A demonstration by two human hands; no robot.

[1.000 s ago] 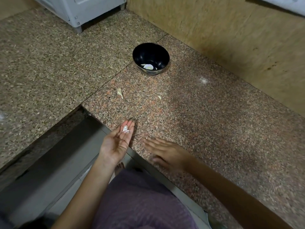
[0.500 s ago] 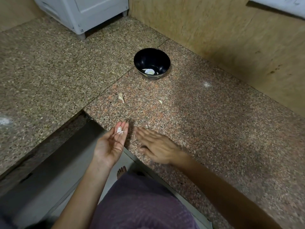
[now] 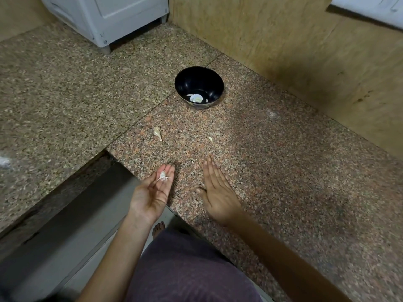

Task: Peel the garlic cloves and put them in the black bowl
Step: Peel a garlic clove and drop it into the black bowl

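Left hand [image 3: 150,194] palm up at the edge of the speckled granite tabletop [image 3: 283,171], fingers loosely extended, cradling a small white scrap of garlic skin [image 3: 163,175] on the fingertips; not clenched. One unpeeled pale garlic clove [image 3: 157,133] lies on the tabletop beyond it. Glossy round black bowl [image 3: 199,87] farther back, pale peeled pieces at its bottom. A smaller garlic clove [image 3: 210,139] lies nearer. Right hand [image 3: 216,192] flat, palm down, fingers straight, together, empty, low over the tabletop.
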